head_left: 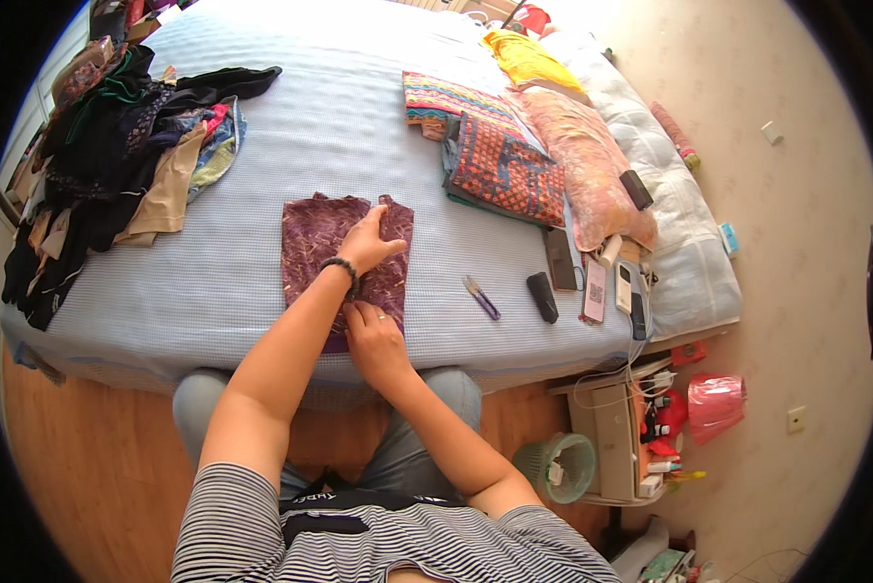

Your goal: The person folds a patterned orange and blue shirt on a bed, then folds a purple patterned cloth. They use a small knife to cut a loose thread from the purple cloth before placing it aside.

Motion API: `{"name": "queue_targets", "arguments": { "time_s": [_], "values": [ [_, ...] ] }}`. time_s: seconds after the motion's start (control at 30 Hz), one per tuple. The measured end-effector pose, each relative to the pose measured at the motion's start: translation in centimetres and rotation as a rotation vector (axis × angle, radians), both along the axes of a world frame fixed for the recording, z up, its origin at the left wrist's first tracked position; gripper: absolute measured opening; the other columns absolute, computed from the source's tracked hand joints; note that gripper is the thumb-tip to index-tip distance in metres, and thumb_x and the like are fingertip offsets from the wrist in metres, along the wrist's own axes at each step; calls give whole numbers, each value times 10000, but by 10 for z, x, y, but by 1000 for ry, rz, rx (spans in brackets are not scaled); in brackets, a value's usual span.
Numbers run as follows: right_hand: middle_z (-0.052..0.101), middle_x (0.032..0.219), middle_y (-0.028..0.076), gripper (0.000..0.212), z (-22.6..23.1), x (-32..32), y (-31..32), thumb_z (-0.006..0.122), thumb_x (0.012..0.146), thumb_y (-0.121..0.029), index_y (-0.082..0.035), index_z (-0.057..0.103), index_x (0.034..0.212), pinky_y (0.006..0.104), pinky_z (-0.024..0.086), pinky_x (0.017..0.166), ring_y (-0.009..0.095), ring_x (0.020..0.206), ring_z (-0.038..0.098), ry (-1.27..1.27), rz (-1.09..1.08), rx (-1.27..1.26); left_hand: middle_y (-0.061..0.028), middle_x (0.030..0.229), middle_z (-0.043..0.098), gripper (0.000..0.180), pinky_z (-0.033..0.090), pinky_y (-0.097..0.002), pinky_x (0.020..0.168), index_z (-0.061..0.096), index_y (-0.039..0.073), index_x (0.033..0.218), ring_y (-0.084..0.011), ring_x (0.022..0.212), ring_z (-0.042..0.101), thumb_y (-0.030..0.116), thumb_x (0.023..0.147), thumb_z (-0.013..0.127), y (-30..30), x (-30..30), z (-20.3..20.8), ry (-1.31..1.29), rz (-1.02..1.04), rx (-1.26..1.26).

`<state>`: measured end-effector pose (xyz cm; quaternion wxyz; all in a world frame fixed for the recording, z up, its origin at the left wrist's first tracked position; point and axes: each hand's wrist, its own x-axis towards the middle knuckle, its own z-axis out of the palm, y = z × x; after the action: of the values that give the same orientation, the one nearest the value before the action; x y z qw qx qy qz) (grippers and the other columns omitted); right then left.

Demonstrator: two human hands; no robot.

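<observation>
At the centre of the pale blue bed (261, 282), one folded maroon patterned cloth (312, 243) is lying. The left hand (370, 243) is pressing flat, fingers together; the right hand (373, 335) is pinching its six-o'clock edge. One purple scissors (481, 297) at three o'clock.

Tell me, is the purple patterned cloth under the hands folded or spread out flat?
Folded. The purple cloth lies as a compact rectangle on the bed, the left hand pressing its top, the right hand at its lower edge.
</observation>
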<state>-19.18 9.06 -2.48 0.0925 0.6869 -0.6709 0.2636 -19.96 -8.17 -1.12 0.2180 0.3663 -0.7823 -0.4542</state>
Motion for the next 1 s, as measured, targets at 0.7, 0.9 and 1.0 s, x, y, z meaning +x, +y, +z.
{"name": "queue_targets", "arguments": {
  "time_s": [0.7,0.9,1.0],
  "values": [
    [552,1124,175,486,38,5,33,735,729,-219,-7,557,1127,445,377,975,349,1097,523,-153,111,-44,-187,1168,574,386,454,-423,917,606,2,1112,-339,1093,531,239,814,674,-56,85,-5,-210,412,-647],
    [566,1044,144,401,26,73,-17,740,722,-245,-15,552,990,392,437,808,308,1003,550,-65,101,259,-154,773,670,457,511,-370,693,640,-35,883,-258,728,646,393,751,732,-83,123,-25,-181,375,-146],
    [612,946,132,255,8,70,-34,715,748,-163,-25,550,885,348,462,719,301,908,601,-9,41,234,-138,744,653,396,504,-331,629,627,-28,844,-198,680,635,337,733,736,-89,114,-14,-401,334,-125]
  ]
}}
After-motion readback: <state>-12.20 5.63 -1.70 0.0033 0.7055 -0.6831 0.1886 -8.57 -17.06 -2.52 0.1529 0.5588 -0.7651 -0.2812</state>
